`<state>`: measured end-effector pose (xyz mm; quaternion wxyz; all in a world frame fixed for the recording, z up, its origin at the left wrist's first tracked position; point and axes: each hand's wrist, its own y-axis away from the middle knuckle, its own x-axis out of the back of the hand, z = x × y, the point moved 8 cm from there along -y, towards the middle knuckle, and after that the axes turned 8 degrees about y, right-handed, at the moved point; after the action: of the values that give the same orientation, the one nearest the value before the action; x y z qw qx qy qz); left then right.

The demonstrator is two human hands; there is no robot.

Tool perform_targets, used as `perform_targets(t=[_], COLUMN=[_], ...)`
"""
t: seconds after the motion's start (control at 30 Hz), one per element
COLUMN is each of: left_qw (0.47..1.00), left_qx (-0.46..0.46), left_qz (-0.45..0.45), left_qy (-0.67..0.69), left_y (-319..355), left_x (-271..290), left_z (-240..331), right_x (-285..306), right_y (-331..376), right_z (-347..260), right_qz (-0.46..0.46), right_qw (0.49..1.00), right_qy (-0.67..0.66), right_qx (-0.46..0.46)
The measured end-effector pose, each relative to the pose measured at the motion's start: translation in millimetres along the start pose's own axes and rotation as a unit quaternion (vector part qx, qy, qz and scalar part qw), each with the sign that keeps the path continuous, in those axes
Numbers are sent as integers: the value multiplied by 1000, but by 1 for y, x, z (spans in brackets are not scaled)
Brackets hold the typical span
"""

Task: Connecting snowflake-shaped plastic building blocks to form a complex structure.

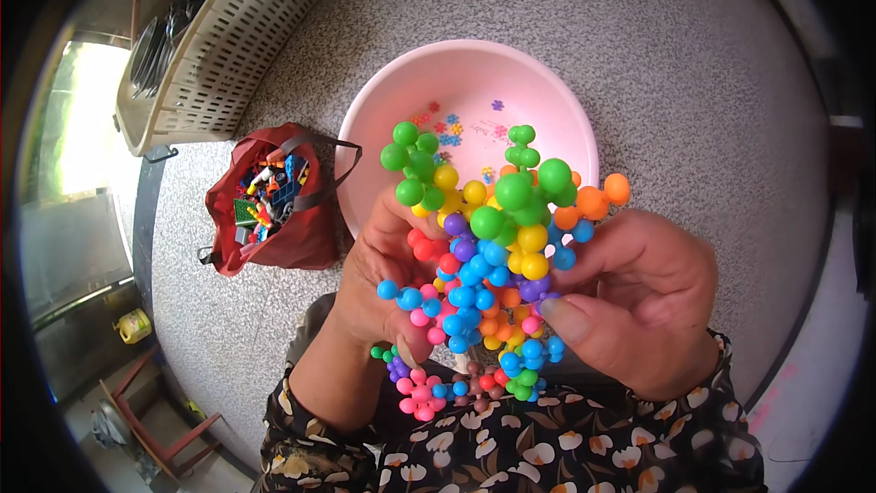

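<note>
Between my two hands is a many-coloured assembly of knobbly plastic connector pieces, held up in front of my chest. Green and yellow pieces form its top; blue, purple, red and orange ones fill the middle, and a pink, brown and green chain hangs low. My left hand grips its left side, fingers partly hidden behind it. On the right edge my right hand pinches it near purple and blue pieces, thumb in front. Beyond the assembly a pink basin holds several loose connector pieces on its bottom.
A red bag filled with mixed toy blocks stands left of the basin, its dark handle touching the rim. At the upper left is a cream slatted basket with utensils. A reddish chair frame and a yellow container are farther left.
</note>
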<state>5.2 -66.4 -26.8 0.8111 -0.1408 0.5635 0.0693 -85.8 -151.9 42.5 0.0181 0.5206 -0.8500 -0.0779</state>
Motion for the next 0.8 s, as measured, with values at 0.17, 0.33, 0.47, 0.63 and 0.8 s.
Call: perform_targets(t=[0.17, 0.33, 0.47, 0.63, 0.8], left_qw=[998, 998, 999, 995, 998], left_qx=[-36, -19, -6, -25, -22], left_qz=[-31, -15, 32, 28, -12], left_qy=[-35, -54, -42, -91, -62], left_y=[-1, -2, 7, 2, -2], left_x=[0, 0, 14, 12, 15], left_z=[7, 11, 6, 12, 14], right_x=[2, 4, 3, 4, 4], right_y=[-1, -3, -4, -5, -11], right_z=[-1, -8, -2, 0, 2], right_qz=[3, 3, 27, 67, 26], right_qw=[1000, 997, 999, 998, 996], right_qy=[25, 62, 32, -1, 74], right_qx=[-7, 55, 24, -19, 49])
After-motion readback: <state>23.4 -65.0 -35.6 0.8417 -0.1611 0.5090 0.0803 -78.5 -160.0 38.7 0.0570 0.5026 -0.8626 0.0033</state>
